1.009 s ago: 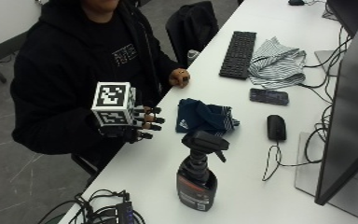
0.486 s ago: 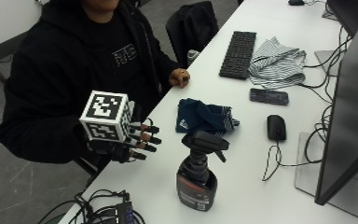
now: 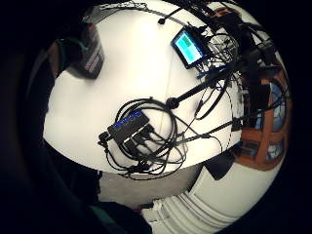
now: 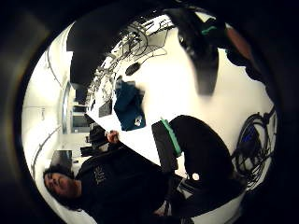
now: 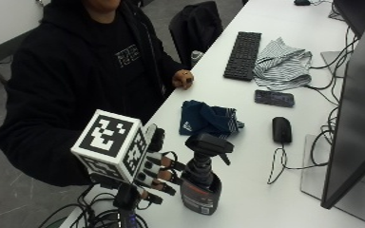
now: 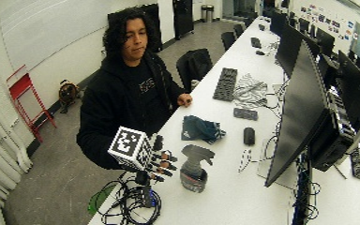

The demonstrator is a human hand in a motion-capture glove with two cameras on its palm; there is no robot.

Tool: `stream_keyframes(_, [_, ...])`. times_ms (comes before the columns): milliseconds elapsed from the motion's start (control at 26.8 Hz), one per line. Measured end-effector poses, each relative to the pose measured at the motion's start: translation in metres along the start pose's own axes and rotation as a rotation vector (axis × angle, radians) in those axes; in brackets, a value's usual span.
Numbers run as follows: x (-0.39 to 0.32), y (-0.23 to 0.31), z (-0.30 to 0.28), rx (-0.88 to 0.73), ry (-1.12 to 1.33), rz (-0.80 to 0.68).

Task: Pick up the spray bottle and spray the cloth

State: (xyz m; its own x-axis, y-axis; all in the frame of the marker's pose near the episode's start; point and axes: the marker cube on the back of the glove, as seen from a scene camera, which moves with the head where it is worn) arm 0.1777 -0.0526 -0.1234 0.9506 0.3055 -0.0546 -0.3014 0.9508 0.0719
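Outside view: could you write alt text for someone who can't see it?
A person's gloved right hand reaches beside a dark spray bottle standing on a white table, fingers spread, not yet gripping it. Behind the bottle lies a crumpled dark blue cloth, with a mouse, phone and keyboard further back.

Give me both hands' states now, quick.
Right hand: open, fingers spread beside the spray bottle, holding nothing.
Bare left hand: resting at the table edge, holding nothing visible.
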Motion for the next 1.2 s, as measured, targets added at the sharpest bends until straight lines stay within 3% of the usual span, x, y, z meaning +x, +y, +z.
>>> stream_keyframes(149, [0.010,-0.027,-0.010,0.008,-0.060,0.020])
stream_keyframes(561, [0.000,-0.082,-0.004,0.013,-0.505,-0.019])
stream_keyframes(934, [-0.020,-0.106,0.009,0.156,-0.934,-0.057])
stream_keyframes(1196, [-0.031,-0.128,0.016,0.366,-1.089,-0.020])
